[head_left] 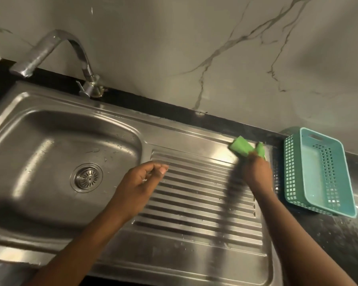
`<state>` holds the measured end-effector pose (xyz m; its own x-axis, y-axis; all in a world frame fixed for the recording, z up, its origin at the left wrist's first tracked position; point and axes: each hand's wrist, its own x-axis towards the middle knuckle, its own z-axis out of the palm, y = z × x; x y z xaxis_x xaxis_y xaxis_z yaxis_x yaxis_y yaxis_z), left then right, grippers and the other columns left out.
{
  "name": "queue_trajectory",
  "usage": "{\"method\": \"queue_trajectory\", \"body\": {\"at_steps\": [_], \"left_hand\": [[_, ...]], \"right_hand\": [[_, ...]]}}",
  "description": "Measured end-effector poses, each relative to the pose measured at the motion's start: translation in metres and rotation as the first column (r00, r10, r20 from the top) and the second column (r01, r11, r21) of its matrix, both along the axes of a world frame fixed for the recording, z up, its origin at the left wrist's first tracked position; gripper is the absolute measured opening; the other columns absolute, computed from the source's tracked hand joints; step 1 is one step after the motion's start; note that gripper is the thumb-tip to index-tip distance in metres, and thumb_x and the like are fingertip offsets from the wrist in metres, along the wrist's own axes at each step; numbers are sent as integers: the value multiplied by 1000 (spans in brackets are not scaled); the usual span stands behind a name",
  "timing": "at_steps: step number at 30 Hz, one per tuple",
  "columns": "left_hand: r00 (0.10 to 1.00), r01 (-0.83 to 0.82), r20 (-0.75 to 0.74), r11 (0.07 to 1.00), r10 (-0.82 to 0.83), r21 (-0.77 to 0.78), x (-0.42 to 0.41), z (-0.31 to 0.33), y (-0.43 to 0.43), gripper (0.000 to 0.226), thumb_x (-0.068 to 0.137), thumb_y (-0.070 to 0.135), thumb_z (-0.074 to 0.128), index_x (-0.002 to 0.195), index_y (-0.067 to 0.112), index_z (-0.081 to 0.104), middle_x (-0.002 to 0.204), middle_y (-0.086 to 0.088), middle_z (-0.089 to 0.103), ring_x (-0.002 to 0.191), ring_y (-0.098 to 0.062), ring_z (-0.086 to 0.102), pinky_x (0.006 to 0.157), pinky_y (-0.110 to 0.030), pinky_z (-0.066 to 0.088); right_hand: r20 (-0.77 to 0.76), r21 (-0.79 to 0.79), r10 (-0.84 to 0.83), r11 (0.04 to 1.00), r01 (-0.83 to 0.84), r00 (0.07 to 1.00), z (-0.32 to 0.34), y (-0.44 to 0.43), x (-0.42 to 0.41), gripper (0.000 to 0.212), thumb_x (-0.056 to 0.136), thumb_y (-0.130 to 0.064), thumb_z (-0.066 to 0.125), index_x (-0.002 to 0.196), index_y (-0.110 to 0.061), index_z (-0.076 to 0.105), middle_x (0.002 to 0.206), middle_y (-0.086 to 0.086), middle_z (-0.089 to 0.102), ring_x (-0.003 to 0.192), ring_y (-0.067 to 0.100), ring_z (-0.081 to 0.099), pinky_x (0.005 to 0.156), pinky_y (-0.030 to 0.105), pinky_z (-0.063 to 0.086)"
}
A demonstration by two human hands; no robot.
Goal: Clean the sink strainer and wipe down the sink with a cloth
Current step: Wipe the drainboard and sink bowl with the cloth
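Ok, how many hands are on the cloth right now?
1. The right hand grips the green cloth at the drainboard's far right corner; the left hand hangs loosely curled over the drainboard ridges, holding nothing.

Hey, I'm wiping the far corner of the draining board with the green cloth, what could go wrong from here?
The right hand works the green cloth close beside the teal basket, so a wide stroke may knock it along the counter. Droplets sit on the ribbed draining board; wiping toward its outer edge could push water onto the dark counter rather than into the basin.
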<state>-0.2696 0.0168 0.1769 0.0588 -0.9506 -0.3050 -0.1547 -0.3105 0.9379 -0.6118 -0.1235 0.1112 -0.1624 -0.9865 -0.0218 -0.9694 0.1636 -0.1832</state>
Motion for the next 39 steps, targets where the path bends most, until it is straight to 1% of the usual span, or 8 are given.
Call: {"method": "queue_trajectory", "body": {"at_steps": [4,9,16,22,28,33,35,39], "left_hand": [[999,25,-23,1000,-25,17,-2,-4,4,40,85,70,54,112,48,73,117,24,77,116,1,70,110,-45,54],[999,42,-28,999,-41,29,5,-8,5,41,86,71,52,113,48,73,118,25,77,119,0,69,111,-45,53],[996,-68,-51,998,68,13,27,-2,-6,22,98,45,63,110,34,78,114,19,80,112,1,72,108,-41,55],[993,-119,12,993,119,-21,42,5,-14,21,105,26,58,115,27,77,113,20,79,108,6,72,102,-32,55],[993,-122,-3,993,122,0,40,1,-12,21,105,25,60,115,26,78,113,13,81,109,-1,73,107,-46,56],[996,-92,-14,996,92,11,39,-1,-3,26,96,44,59,111,35,78,113,20,80,110,2,73,105,-46,57],[996,-89,-25,996,90,30,41,-2,0,28,95,46,58,112,35,78,114,20,80,111,1,73,106,-48,57],[994,-100,-34,993,102,55,51,-2,6,25,97,42,61,112,33,78,113,18,80,112,-2,73,107,-50,56]], "right_hand": [[72,-207,-117,970,130,991,11,-21,-4,25,95,-4,46,115,-6,60,119,19,68,99,46,66,77,46,53],[223,-51,-221,970,237,950,-20,-26,57,32,101,2,42,127,4,60,136,29,61,130,47,55,106,50,47],[225,61,363,921,-385,904,-30,-23,248,55,100,2,41,155,-4,43,164,14,40,159,35,20,128,42,22],[143,68,631,762,-644,762,-21,-31,267,57,100,0,51,156,-10,42,165,9,40,155,35,31,117,49,42],[20,40,302,952,-302,953,-15,-20,91,57,97,-6,57,153,-12,49,153,15,55,133,35,60,102,45,54],[-30,54,-143,988,145,989,9,-26,7,25,98,1,42,113,1,63,106,31,72,91,50,70,78,50,56],[-26,38,-163,986,164,986,5,-35,27,25,95,3,46,110,5,65,109,33,70,96,50,67,84,52,53],[26,8,-31,999,31,999,-11,-44,122,47,98,-4,51,144,-5,57,153,18,54,129,46,53,114,47,40]]}}
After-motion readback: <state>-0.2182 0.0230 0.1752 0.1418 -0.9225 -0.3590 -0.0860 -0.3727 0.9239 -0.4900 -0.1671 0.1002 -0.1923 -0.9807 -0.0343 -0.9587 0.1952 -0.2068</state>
